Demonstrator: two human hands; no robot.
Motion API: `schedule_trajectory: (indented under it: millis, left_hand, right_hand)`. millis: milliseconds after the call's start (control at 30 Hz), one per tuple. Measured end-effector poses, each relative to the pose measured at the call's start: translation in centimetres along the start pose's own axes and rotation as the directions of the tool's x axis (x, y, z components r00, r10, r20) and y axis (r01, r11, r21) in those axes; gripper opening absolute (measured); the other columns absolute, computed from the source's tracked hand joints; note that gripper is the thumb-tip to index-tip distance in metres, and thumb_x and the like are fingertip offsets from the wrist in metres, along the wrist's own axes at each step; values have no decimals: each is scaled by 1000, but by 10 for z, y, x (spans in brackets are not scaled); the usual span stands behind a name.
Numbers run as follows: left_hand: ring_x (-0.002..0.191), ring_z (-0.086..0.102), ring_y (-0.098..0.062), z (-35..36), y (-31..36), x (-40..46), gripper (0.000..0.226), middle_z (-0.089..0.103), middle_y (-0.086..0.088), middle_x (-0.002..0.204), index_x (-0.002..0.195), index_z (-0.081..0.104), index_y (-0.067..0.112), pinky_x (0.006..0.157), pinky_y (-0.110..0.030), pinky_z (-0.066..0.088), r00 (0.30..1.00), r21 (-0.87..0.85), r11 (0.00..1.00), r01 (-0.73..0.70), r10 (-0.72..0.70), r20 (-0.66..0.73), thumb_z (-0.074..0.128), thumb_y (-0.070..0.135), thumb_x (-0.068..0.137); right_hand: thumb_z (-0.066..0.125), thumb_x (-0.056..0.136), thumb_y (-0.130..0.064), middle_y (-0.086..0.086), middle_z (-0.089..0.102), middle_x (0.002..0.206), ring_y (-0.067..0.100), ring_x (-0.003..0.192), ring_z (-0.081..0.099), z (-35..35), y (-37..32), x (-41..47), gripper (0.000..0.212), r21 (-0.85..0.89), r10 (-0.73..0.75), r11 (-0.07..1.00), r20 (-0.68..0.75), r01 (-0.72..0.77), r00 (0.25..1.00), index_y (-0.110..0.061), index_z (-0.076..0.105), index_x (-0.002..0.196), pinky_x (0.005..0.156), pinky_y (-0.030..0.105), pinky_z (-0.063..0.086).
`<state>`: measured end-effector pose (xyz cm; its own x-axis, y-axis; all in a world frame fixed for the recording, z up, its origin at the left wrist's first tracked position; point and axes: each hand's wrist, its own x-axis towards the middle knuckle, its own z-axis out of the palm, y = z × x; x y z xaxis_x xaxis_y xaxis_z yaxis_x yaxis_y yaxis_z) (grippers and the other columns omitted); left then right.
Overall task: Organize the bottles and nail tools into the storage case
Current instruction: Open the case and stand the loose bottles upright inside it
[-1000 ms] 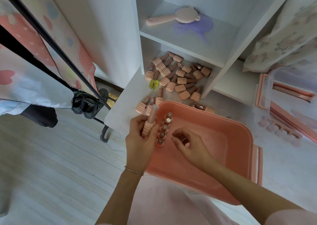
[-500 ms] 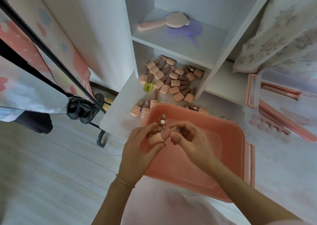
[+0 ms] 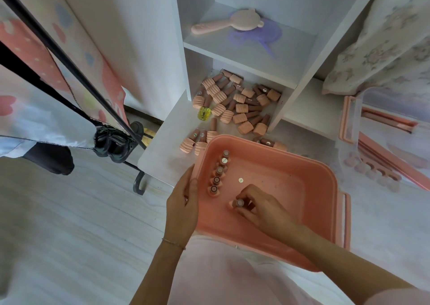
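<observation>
The right hand [image 3: 260,209] reaches down into the pink storage case [image 3: 302,188], its fingertips [image 3: 246,196] curled round a single bottle [image 3: 238,203] and pinching it near the case floor. That bottle stands roughly upright, its long axis running towards the camera, so that the round end with its pale disc faces up and the peach ribbed end points down at the floor of the case.

To the left of the held bottle, close against the case's left wall, a row of bottles [image 3: 218,172] stands the same way, round ends up, the line running away from the person. A small white sticker [image 3: 240,180] lies on the case floor just beyond the gripping fingers.

The left hand [image 3: 182,204] rests on the outside of the case's left wall, fingers straight and together along the rim, holding nothing.

Beyond the case, farther from both hands, a heap of loose bottles [image 3: 239,104] lies on its sides on the low shelf [image 3: 162,146], pointing every way, with one yellow bottle [image 3: 204,113] among them. A pink hairbrush [image 3: 223,23] lies on the shelf above.
</observation>
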<state>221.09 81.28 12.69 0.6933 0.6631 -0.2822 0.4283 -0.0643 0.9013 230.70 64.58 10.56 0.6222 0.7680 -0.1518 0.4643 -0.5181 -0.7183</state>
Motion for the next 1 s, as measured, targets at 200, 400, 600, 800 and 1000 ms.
schedule_trajectory:
  millis: [200, 400, 600, 800, 1000]
  left_hand:
    - [108, 49, -3, 3, 0, 0, 33, 55, 11, 119, 128, 51, 24, 77, 5, 36, 1000, -33, 999, 1, -2, -27, 41, 23, 96]
    - [108, 50, -2, 3, -1, 0, 32, 56, 12, 118, 127, 52, 23, 80, 3, 36, 1000, -48, 999, -7, 6, -30, 42, 22, 96]
    - [109, 51, -3, 4, -3, 0, 32, 58, 11, 118, 126, 53, 23, 85, -1, 39, 999, -56, 998, -12, 10, -44, 43, 22, 96]
    - [105, 52, 0, 4, -3, 1, 30, 58, 14, 114, 124, 54, 25, 85, -2, 39, 999, -64, 998, -9, 6, -46, 42, 21, 96]
    - [99, 51, 16, 4, -4, 1, 28, 55, 25, 106, 120, 54, 26, 81, 1, 37, 999, -74, 997, -26, 23, -43, 43, 19, 96]
  right_hand:
    - [58, 87, -25, -3, 53, 113, 12, 88, 56, 6, 7, 3, 29, -78, 32, 997, 126, -23, 991, -15, 53, 114, 77, 25, 45]
    - [55, 89, -32, -2, 61, 104, 15, 91, 57, 14, 17, 1, 27, -108, 168, 983, 182, -150, 969, -19, 50, 113, 73, 19, 37]
    - [50, 92, -34, 2, 61, 95, 21, 83, 55, 25, 15, 3, 24, -112, 137, 986, 145, -121, 980, -14, 48, 105, 63, 23, 29]
    - [52, 91, -30, 4, 64, 98, 20, 88, 57, 35, 12, 12, 22, -63, 57, 997, 136, -49, 989, -12, 54, 103, 70, 23, 37]
    - [55, 90, -28, 5, 66, 96, 22, 88, 59, 46, 11, 17, 21, -51, 42, 998, 94, -38, 995, -10, 56, 101, 71, 24, 38]
